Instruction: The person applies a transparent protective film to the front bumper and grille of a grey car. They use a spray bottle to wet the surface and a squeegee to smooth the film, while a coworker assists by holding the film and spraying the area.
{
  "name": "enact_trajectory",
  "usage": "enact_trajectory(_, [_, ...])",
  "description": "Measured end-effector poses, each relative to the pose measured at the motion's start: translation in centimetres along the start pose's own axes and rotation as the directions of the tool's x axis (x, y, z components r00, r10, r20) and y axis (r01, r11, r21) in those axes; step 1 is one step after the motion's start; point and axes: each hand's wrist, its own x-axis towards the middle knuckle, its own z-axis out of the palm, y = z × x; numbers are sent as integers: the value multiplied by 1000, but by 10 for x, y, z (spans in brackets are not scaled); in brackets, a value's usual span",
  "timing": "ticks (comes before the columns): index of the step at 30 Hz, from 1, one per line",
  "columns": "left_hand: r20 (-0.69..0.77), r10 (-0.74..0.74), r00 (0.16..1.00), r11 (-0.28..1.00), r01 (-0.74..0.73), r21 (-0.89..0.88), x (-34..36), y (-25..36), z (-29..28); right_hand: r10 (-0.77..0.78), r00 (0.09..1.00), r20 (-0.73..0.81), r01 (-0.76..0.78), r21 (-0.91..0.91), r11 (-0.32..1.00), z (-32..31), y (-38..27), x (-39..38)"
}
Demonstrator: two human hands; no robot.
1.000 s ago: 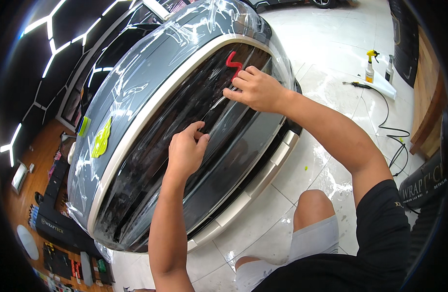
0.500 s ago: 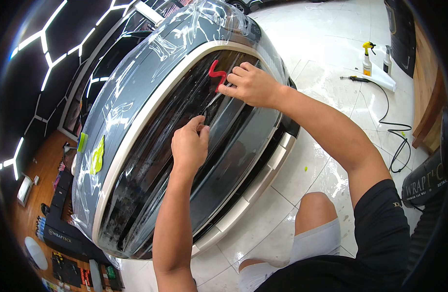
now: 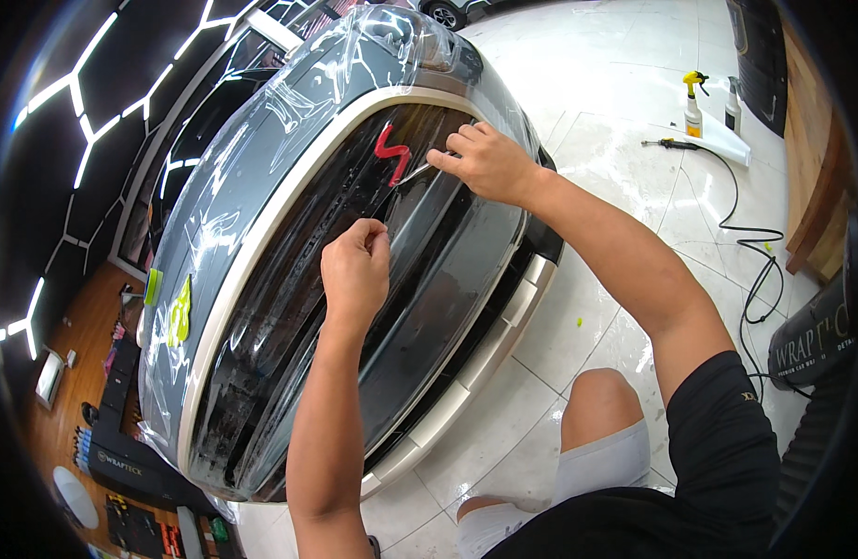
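Note:
Ahead is the front of a grey car point(image 3: 261, 191), with a cream frame point(image 3: 231, 279) around its dark grille panel point(image 3: 289, 307). A red zigzag emblem point(image 3: 393, 154) sits on the upper part of the panel. Closed around a slim silvery tool point(image 3: 416, 173), my right hand point(image 3: 485, 163) is beside the emblem. The tool's tip lies at the emblem's lower end; whether it is a knife or tweezers I cannot tell. Lower on the panel, my left hand point(image 3: 356, 265) has its fingers pinched together. What they hold, if anything, is hidden.
Wrinkled clear film point(image 3: 340, 79) covers the bodywork. A lime-green squeegee point(image 3: 180, 312) and a green block point(image 3: 153, 287) rest on it. On the wet tiled floor stand a yellow-topped spray bottle point(image 3: 694, 107), a second bottle point(image 3: 733, 104) and a black hose point(image 3: 734, 200).
My right hand has shifted slightly right, and the tool now points at the emblem's lower end instead of down toward my left hand. My left hand's fingers have drawn closer together.

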Motion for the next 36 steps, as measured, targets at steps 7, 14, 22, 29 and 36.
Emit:
enact_trajectory(7, [-51, 25, 998, 999, -24, 23, 4, -1, 10, 87, 995, 51, -88, 14, 996, 4, -1, -9])
enact_trajectory(14, [-100, 152, 983, 987, -145, 72, 2, 2, 12, 259, 963, 69, -266, 123, 956, 16, -15, -33])
enact_trajectory(22, [-126, 208, 970, 978, -203, 52, -3, 5, 13, 483, 868, 117, -496, 273, 824, 21, -41, -51])
enact_trajectory(29, [-110, 236, 966, 972, -235, 24, -11, 7, 12, 608, 783, 134, -610, 362, 705, 24, -64, -66])
enact_trajectory(36, [-112, 278, 954, 960, -281, -15, -16, 12, 12, 679, 727, 103, -647, 432, 628, 37, -76, -83])
